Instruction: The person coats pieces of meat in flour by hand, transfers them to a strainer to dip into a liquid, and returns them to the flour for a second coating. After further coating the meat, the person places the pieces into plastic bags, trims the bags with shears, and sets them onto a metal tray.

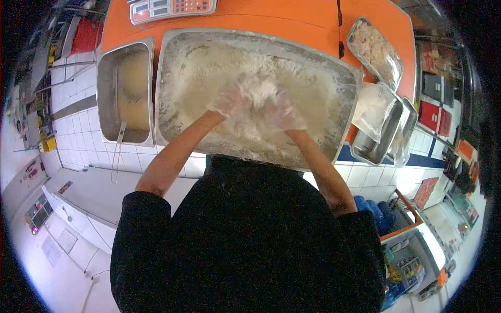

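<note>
A large metal tray (352, 104) holds a layer of pale flour (198, 78), thicker and clumped toward its far side. Both hands wear clear plastic gloves and are inside it, blurred by motion. My left hand (232, 99) is at the left of a white floury heap (263, 91), and my right hand (284, 110) is at its right. The two hands face each other around this heap and touch it. Their fingertips are smeared and partly hidden by flour, and whether anything lies inside the heap cannot be seen.
Left of the tray, a deep metal pan (151, 94) contains yellowish liquid and a long-handled strainer (119, 148). At the right are a tray of pale raw meat pieces (373, 44), a plastic bag (373, 107) and a metal container (373, 148). A scale (172, 8) stands on the orange table (282, 23).
</note>
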A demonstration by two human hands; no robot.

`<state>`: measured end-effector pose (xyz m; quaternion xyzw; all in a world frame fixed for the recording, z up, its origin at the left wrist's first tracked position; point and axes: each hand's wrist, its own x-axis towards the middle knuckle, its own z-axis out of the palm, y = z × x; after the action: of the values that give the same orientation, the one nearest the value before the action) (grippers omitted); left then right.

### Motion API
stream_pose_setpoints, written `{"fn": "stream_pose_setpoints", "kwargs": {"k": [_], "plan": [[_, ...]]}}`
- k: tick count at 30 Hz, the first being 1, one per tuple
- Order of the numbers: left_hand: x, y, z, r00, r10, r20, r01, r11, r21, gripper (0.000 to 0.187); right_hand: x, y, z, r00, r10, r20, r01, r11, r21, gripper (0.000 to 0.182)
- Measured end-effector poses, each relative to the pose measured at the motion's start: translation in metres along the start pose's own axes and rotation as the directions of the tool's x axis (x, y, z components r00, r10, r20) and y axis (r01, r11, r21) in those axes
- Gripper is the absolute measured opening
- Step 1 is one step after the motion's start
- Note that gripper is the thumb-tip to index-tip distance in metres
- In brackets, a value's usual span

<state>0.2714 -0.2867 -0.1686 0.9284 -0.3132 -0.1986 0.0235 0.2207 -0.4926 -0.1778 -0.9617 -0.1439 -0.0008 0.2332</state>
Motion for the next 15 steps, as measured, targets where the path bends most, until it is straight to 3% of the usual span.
{"fn": "stream_pose_setpoints", "kwargs": {"k": [1, 2, 3, 4, 5, 6, 7, 8, 9, 10, 11, 12, 13, 14, 15], "plan": [[-0.003, 0.002, -0.019, 0.979, 0.031, 0.202, -0.080, 0.967, 0.243, 0.047, 0.012, 0.000, -0.021, 0.937, 0.213, 0.277, -0.271, 0.943, 0.191, 0.055], [-0.007, -0.010, -0.011, 0.979, 0.032, 0.201, -0.081, 0.966, 0.245, 0.047, 0.020, 0.006, -0.033, 0.762, 0.329, 0.558, -0.548, 0.786, 0.287, 0.053], [-0.017, -0.027, -0.002, 0.981, 0.112, -0.157, -0.076, 0.974, 0.215, 0.044, 0.015, 0.019, -0.028, 0.759, 0.333, 0.559, -0.553, 0.783, 0.285, 0.053], [-0.022, -0.036, 0.006, 0.853, 0.165, -0.495, -0.085, 0.980, 0.180, 0.040, 0.004, 0.038, -0.013, 0.970, 0.115, 0.215, -0.063, 0.971, -0.232, 0.053], [-0.016, -0.033, -0.007, 0.854, 0.165, -0.494, -0.088, 0.981, 0.175, 0.040, -0.007, 0.060, 0.006, 0.943, -0.323, 0.076, 0.261, 0.579, -0.772, 0.053], [-0.007, -0.029, -0.034, 0.964, -0.011, -0.265, 0.005, 1.000, -0.022, 0.042, -0.004, 0.092, 0.038, 0.943, -0.322, 0.079, 0.262, 0.578, -0.773, 0.053], [0.003, -0.026, -0.050, 0.989, -0.145, 0.009, 0.144, 0.973, -0.181, 0.044, 0.009, 0.126, 0.076, 0.960, -0.120, 0.252, 0.253, 0.760, -0.599, 0.053], [0.014, -0.023, -0.041, 0.990, -0.143, 0.003, 0.141, 0.974, -0.179, 0.044, 0.018, 0.143, 0.094, 0.893, 0.042, 0.449, 0.164, 0.897, -0.410, 0.054], [0.027, -0.020, -0.019, 0.990, -0.090, -0.104, 0.073, 0.985, -0.157, 0.046, 0.020, 0.135, 0.098, 0.894, 0.043, 0.445, 0.163, 0.896, -0.413, 0.054], [0.035, -0.018, 0.007, 0.979, -0.033, -0.203, 0.006, 0.992, -0.130, 0.048, 0.018, 0.117, 0.105, 0.938, 0.114, 0.328, -0.009, 0.953, -0.303, 0.056], [0.043, -0.018, 0.032, 0.978, -0.030, -0.205, 0.003, 0.992, -0.129, 0.048, 0.018, 0.107, 0.107, 0.956, 0.202, 0.214, -0.169, 0.972, -0.165, 0.058], [0.055, -0.021, 0.057, 0.966, 0.016, -0.256, -0.095, 0.949, -0.300, 0.049, 0.022, 0.111, 0.099, 0.958, 0.200, 0.206, -0.167, 0.971, -0.169, 0.058], [0.055, -0.019, 0.072, 0.952, 0.050, -0.301, -0.192, 0.865, -0.463, 0.051, 0.019, 0.114, 0.086, 0.918, -0.035, 0.395, 0.104, 0.983, -0.154, 0.061], [0.042, -0.018, 0.070, 0.955, 0.051, -0.294, -0.190, 0.864, -0.467, 0.051, 0.017, 0.112, 0.072, 0.787, -0.255, 0.561, 0.360, 0.929, -0.084, 0.065], [0.025, -0.023, 0.057, 0.983, 0.088, -0.159, -0.154, 0.864, -0.480, 0.052, 0.023, 0.088, 0.029, 0.725, -0.125, 0.677, 0.239, 0.968, -0.078, 0.065]]}}
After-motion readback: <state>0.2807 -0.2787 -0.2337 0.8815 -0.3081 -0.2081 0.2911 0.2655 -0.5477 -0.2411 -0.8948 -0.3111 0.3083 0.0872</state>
